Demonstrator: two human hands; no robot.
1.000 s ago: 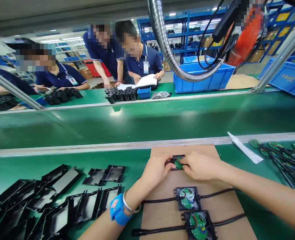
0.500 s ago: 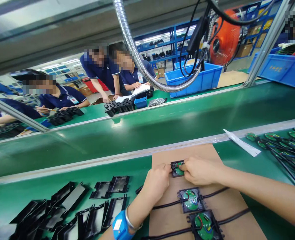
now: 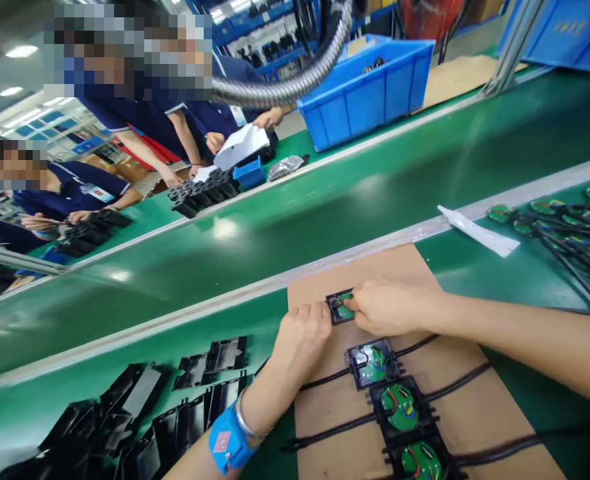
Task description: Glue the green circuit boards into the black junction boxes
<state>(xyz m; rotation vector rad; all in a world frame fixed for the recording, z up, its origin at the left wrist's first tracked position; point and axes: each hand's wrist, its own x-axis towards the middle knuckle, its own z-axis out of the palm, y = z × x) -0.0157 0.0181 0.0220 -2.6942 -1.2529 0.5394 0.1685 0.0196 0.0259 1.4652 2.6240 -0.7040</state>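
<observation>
On a brown cardboard sheet (image 3: 425,387) lies a small black junction box (image 3: 335,308) with a round green circuit board inside. My left hand (image 3: 302,337) is closed on its left side and cable, a blue wrist strap (image 3: 227,441) on the wrist. My right hand (image 3: 387,307) pinches the box from the right, fingers pressing on the green board. Below them lie three more black boxes with green boards (image 3: 399,407) on black cables.
Black plastic covers (image 3: 139,413) are heaped at lower left. Green boards with cables (image 3: 569,223) and a white tube (image 3: 477,230) lie at right. Beyond the green conveyor belt (image 3: 295,220) stand a blue bin (image 3: 369,93), black parts (image 3: 202,190) and several people in blue shirts.
The view has tilted down and to the left. Both hands stay on the same box; a third finished box has come into sight at the bottom.
</observation>
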